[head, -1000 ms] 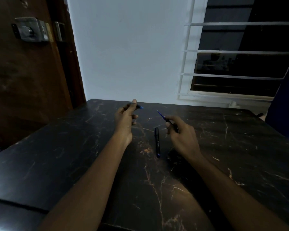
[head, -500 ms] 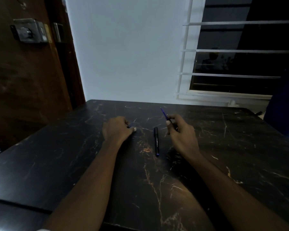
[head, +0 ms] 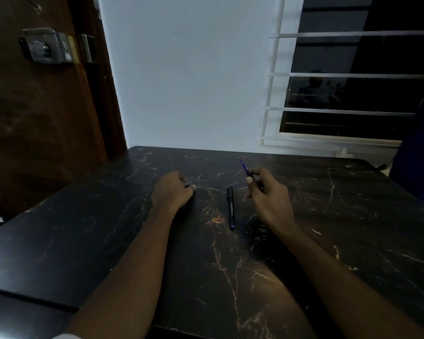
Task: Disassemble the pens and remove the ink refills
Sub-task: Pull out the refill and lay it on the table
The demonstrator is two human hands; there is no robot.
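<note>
A black pen with a blue end lies lengthwise on the dark marble table between my hands. My right hand is raised a little above the table, fingers pinched on a thin blue ink refill whose tip points up and away. My left hand rests knuckles-up on the table to the left of the pen, closed over a small dark pen part that barely shows at the fingertips.
A wooden door with a metal lock stands at the left. A white wall is behind the table, and a barred window is at the right. The table's near edge runs along the bottom left.
My left hand came down from the air, where it held a blue-tipped pen part, onto the table and stayed there. My right hand barely moved with the refill.
</note>
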